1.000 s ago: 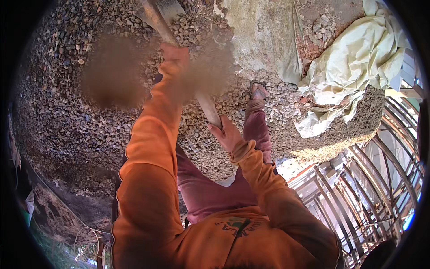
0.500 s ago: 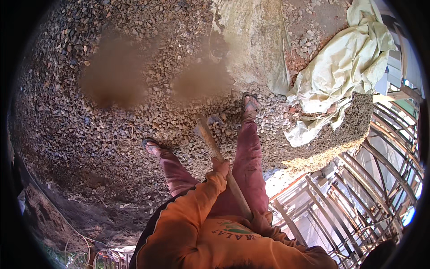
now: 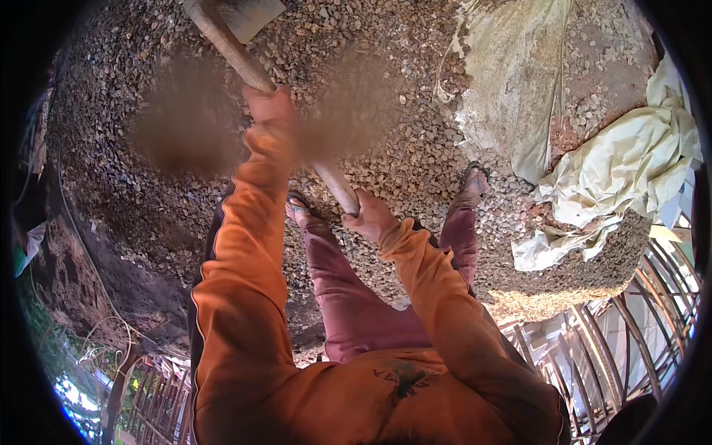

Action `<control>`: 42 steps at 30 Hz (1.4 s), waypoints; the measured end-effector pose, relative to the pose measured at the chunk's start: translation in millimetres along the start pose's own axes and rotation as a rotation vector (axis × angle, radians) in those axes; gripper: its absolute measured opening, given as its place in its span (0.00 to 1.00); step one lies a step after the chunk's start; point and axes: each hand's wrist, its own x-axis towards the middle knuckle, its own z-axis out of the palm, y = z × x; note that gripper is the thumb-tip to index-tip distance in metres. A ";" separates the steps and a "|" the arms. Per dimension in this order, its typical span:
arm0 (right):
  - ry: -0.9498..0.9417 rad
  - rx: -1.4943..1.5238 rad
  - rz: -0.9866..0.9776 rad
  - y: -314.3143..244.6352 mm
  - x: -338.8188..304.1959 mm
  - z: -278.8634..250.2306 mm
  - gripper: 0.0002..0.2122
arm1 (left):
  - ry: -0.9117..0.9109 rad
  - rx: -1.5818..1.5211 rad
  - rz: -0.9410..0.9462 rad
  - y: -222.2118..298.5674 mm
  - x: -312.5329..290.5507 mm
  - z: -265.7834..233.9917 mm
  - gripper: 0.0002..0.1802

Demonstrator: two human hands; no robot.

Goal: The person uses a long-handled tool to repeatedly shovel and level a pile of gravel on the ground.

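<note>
A hoe with a long wooden handle (image 3: 337,187) reaches from near my right hip up to the far left. Its flat grey metal blade (image 3: 252,16) shows at the top edge, partly cut off, over the gravel. My left hand (image 3: 270,105) is wrapped round the handle toward the blade, with that arm stretched far forward. Close to the handle's near end, my right hand (image 3: 371,215) grips it too. Two brown blurred smudges veil part of the picture, hiding some of the handle between my hands.
Loose gravel (image 3: 415,96) spreads under and around my sandalled feet. A dirty pale sheet (image 3: 512,81) lies at the upper right, beside a crumpled cream tarp (image 3: 623,167). Wooden poles (image 3: 630,319) stand at the lower right. A cord runs along the dark bank at left.
The hoe has swung from close to my body to the far left, blade away from me. Both arms have extended forward, and the view has shifted left.
</note>
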 end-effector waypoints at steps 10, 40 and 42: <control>-0.281 0.097 0.362 18.3 -106.1 23.7 0.23 | -0.138 0.344 -0.407 -151.3 -62.3 -23.6 0.23; 0.044 0.245 0.312 60.9 -64.5 -23.6 0.20 | -0.242 0.368 -0.219 -121.9 -53.6 99.6 0.22; -0.083 0.115 0.526 71.9 -119.7 -39.3 0.20 | -0.271 0.232 -0.382 -143.3 -123.9 98.9 0.24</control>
